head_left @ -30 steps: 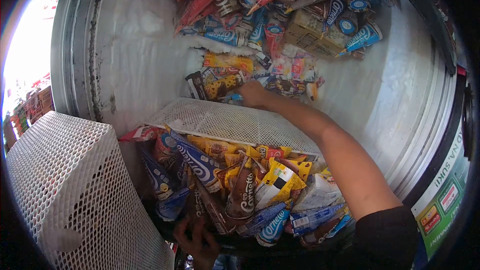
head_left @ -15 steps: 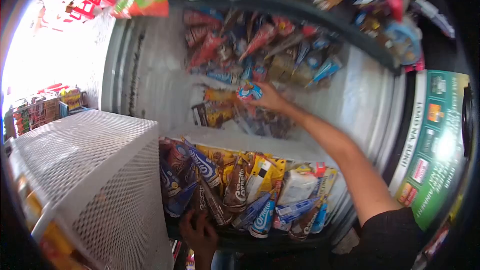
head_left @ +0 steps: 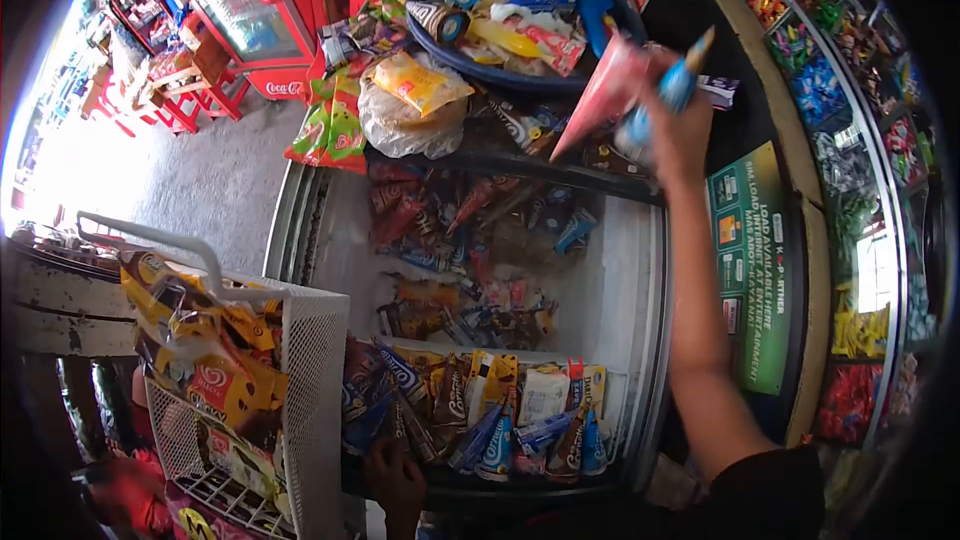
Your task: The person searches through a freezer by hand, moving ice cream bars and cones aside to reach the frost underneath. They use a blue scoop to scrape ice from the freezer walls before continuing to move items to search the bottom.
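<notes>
My right hand point(head_left: 682, 135) is raised over the freezer's far edge, its fingers closed around a blue ice cream cone point(head_left: 679, 86), blurred by motion. Close beside that hand, a pink ice cream cone point(head_left: 603, 90) points down at an angle. Just beyond is a dark blue basin point(head_left: 450, 58) piled with wrapped ice creams. Low in the view, my left hand point(head_left: 396, 477) rests at the freezer's near edge with its fingers apart, holding nothing. Right by it are wrapped cones point(head_left: 496, 448) in the freezer's front section.
The chest freezer point(head_left: 590, 310) holds more ice creams at its bottom. A white mesh basket point(head_left: 318, 390) with yellow packs stands on the left. A plastic bag point(head_left: 415, 120) lies on the far ledge. Along the right are a green sign point(head_left: 760, 280) and shelves of snack packs point(head_left: 845, 70).
My right hand has lifted the blue cone out of the freezer and over the far edge. The view has tilted up, showing the basin. My left hand stays at the near edge.
</notes>
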Tool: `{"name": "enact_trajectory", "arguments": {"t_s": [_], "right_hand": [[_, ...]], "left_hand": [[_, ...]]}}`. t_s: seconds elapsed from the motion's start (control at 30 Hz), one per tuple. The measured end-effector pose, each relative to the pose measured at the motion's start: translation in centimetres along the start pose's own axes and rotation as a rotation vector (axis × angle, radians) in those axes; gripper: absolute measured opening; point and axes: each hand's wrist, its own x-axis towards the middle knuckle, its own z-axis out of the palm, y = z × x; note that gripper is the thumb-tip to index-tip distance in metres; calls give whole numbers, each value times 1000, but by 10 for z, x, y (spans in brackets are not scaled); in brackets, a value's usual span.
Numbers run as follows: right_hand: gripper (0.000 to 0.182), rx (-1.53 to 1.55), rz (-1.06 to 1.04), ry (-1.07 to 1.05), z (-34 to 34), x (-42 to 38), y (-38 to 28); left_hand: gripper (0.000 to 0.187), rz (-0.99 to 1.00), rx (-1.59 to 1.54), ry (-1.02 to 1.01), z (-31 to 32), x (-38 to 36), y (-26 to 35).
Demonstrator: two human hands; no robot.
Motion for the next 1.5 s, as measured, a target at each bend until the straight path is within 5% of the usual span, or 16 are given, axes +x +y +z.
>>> {"name": "enact_trajectory", "arguments": {"t_s": [0.23,0.33,0.47,0.53,0.6,0.67,0.77,0.83,0.87,1.0,1.07,1.2,1.27,1.3,1.37,1.5], "right_hand": [[49,-223,223,-386,-29,205,92],[80,-450,325,-290,-5,229,138],[84,-403,222,-152,0,226,150],[79,-374,82,-162,-2,229,150],[37,-158,116,-241,-7,221,136],[22,64,56,-390,-21,206,125],[22,365,67,-546,8,66,39],[18,341,-92,-960,27,-24,46],[20,561,525,-1071,39,-69,45],[24,113,1061,-1437,98,-251,209],[27,-204,512,-1633,118,-344,310],[29,-508,290,-1782,166,-386,331],[32,-306,112,-1230,187,-405,344],[32,-299,133,-1237,194,-411,353],[36,-257,-317,-1235,208,-412,355],[38,-358,-215,-1423,230,-408,334]], "left_hand": [[31,-16,-11,-6,-5,-1,3],[23,1,-3,7,-10,3,9],[23,39,-9,66,-1,2,2],[33,5,-34,28,4,-1,-4],[33,26,-11,23,5,4,-4],[32,25,18,10,4,-1,-2],[29,-2,36,2,-3,3,3],[26,9,6,16,-2,6,4],[26,2,16,7,-1,7,3],[25,6,-12,24,-1,4,2],[26,28,10,55,1,5,2],[27,19,88,50,2,3,2],[28,13,91,31,7,2,0],[28,-12,81,16,9,0,-1],[27,-43,80,-26,7,2,0],[26,-62,38,-127,4,10,7]]}}
